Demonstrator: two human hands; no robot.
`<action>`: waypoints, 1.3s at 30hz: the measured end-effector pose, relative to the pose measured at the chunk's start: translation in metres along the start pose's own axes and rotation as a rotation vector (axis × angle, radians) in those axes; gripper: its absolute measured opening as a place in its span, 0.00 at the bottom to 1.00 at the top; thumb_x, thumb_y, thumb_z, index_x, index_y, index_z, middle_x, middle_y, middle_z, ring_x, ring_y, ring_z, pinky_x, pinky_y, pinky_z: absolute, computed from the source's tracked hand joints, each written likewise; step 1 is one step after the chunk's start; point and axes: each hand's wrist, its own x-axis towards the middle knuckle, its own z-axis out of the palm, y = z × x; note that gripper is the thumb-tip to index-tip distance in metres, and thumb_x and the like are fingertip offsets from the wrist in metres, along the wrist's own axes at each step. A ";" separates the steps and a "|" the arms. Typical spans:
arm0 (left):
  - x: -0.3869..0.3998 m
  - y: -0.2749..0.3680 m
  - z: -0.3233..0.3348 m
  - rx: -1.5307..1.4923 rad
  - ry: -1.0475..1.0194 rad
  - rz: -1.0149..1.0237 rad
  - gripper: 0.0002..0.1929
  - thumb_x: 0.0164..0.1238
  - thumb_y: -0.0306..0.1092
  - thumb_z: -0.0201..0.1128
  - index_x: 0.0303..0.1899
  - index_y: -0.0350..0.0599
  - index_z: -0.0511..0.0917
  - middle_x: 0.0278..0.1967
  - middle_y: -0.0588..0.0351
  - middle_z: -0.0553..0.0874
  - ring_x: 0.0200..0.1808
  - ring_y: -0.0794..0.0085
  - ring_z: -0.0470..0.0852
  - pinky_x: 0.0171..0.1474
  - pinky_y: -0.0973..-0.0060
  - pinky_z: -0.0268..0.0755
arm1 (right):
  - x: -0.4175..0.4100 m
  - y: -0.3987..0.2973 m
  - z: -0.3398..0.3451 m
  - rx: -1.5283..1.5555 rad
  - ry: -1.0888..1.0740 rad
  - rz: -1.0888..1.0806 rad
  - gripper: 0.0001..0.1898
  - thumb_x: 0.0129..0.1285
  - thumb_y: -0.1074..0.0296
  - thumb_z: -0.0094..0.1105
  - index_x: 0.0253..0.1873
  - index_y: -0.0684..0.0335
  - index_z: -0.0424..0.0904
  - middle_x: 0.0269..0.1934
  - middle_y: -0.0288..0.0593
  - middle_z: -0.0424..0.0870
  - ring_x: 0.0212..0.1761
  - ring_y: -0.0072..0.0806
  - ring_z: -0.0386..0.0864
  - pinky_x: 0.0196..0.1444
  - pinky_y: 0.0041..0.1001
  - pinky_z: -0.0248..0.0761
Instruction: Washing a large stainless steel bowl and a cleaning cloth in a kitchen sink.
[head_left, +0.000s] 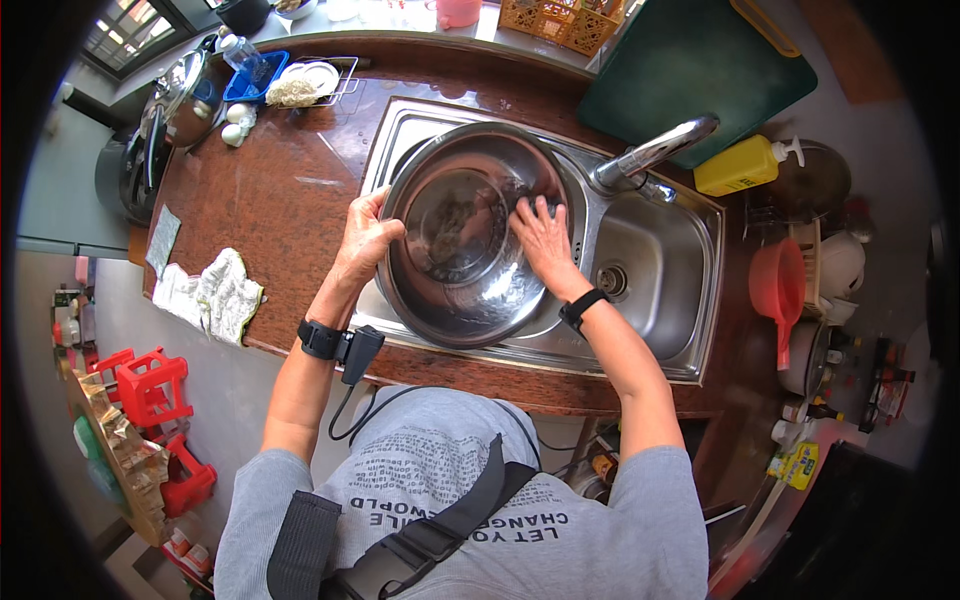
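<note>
A large stainless steel basin (450, 300) rests over the left bowl of a double steel sink (652, 352), its bottom looking wet. My left hand (367, 232) grips the basin's left rim, thumb on the inside. My right hand (541, 236) lies against the inner right wall with the fingers spread; something dark shows at the fingertips, too hidden to name. Right of the basin a chrome faucet (652, 154) arches at the back of the sink, and I cannot tell that any water runs from it. The right bowl's drain (611, 281) is visible.
White cloths (217, 292) lie at the counter's left front edge. A blue basket (259, 79), a wire rack (345, 79) and a pressure cooker (184, 105) stand back left. A green board (697, 75), a yellow pump bottle (739, 166) and a red dipper (778, 281) are at the right.
</note>
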 end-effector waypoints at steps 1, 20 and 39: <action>0.000 0.005 0.005 -0.040 0.034 -0.001 0.19 0.39 0.18 0.52 0.40 0.33 0.78 0.32 0.61 0.82 0.31 0.82 0.77 0.38 0.85 0.71 | 0.007 0.003 -0.002 -0.011 0.038 0.073 0.13 0.55 0.69 0.52 0.47 0.54 0.74 0.53 0.39 0.68 0.59 0.41 0.64 0.53 0.46 0.60; 0.000 -0.002 0.012 -0.060 -0.028 -0.052 0.20 0.41 0.19 0.55 0.42 0.34 0.77 0.32 0.61 0.82 0.29 0.83 0.77 0.35 0.86 0.70 | 0.048 -0.039 0.002 0.696 0.229 0.372 0.11 0.51 0.76 0.53 0.42 0.63 0.76 0.44 0.51 0.70 0.44 0.49 0.69 0.41 0.44 0.67; -0.005 -0.040 0.053 -0.336 -0.079 -0.177 0.22 0.41 0.17 0.55 0.46 0.34 0.75 0.36 0.55 0.82 0.34 0.77 0.81 0.41 0.80 0.76 | -0.047 0.080 -0.113 0.741 -0.011 0.378 0.14 0.50 0.72 0.59 0.44 0.62 0.79 0.37 0.46 0.75 0.43 0.40 0.75 0.47 0.33 0.68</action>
